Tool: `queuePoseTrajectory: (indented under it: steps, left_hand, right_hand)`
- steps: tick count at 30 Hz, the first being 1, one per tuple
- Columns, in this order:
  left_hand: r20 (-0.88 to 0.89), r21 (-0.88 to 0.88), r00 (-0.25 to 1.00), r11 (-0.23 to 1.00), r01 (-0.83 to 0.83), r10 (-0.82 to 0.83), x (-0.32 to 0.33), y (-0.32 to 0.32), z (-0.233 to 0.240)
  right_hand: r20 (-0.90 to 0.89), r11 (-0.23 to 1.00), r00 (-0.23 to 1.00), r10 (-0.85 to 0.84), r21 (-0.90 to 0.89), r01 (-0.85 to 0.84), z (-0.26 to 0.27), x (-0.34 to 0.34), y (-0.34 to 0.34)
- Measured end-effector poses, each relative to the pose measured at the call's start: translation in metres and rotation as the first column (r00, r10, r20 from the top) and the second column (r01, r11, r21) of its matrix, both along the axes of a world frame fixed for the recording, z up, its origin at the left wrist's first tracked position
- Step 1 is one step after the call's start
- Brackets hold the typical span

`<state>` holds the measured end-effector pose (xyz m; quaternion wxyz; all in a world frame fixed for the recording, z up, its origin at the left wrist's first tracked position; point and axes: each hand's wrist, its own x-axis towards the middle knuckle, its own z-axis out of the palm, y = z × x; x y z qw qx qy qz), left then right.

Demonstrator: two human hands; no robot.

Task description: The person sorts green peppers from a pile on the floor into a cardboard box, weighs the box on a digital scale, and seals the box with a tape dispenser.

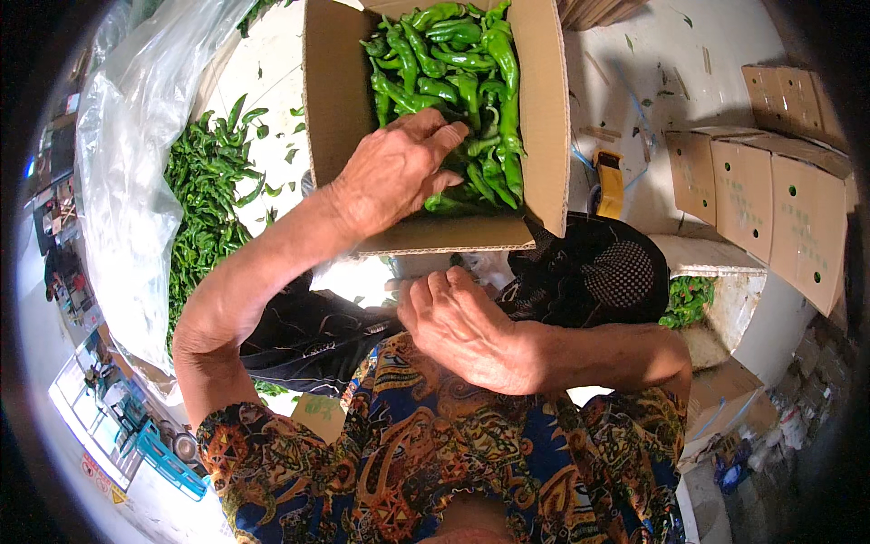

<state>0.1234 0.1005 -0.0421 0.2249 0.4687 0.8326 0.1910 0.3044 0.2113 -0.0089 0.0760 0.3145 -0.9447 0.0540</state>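
An open cardboard box stands before me, holding a thick layer of green peppers. Over the near left part of that layer reaches my left hand, its fingers bent down among the peppers. Whether it grips one is hidden. My right hand hovers in front of my chest, below the box's near edge and apart from it. Its fingers are curled, with the fingertips turned away from view, so I cannot see whether anything is in them.
Left of the box, a large heap of green peppers lies beside clear plastic sheeting. Closed cartons with round holes stand at right. Near the box's right side is a yellow object. More peppers lie farther right.
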Motion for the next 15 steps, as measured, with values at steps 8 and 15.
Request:
queuePoseTrajectory:
  steps: [8,15]
  left_hand:
    - [-0.085,-0.133,0.929,0.928,0.348,-0.361,0.014,-0.013,-0.013]
    - [0.144,0.1,0.979,0.986,0.133,-0.147,0.019,0.01,-0.013]
  right_hand:
    - [-0.036,1.0,0.999,0.008,-0.018,-0.009,0.004,0.006,0.008]
    - [-0.308,0.969,0.941,0.143,-0.15,-0.197,-0.001,-0.015,0.009]
